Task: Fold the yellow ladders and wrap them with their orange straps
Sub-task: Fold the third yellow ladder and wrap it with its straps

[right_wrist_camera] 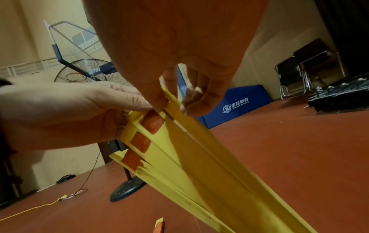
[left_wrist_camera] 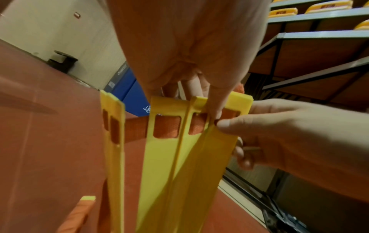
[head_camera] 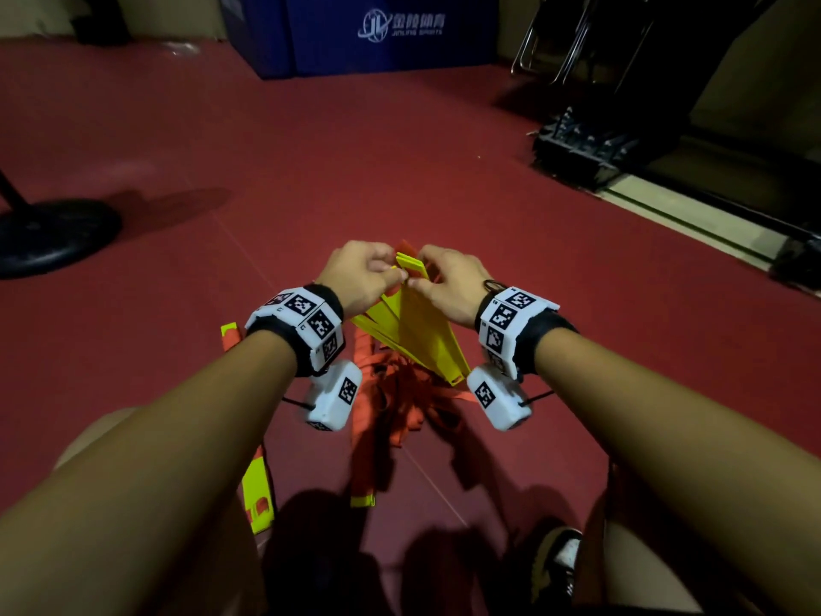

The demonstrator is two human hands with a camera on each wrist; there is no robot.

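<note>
Several flat yellow ladder rungs are gathered in a fan above the red floor, their far ends bunched together. My left hand pinches that bunched end from the left, and my right hand pinches it from the right. An orange strap threads through the slots at the rung ends. In the right wrist view the same strap shows in the slots of the rungs. Loose orange straps hang in a tangle under the fan. More yellow rungs lie on the floor at my lower left.
A black round fan base stands on the red floor at left. A blue box sits at the back. Folded chairs and dark equipment are at the right. My shoe is at the bottom.
</note>
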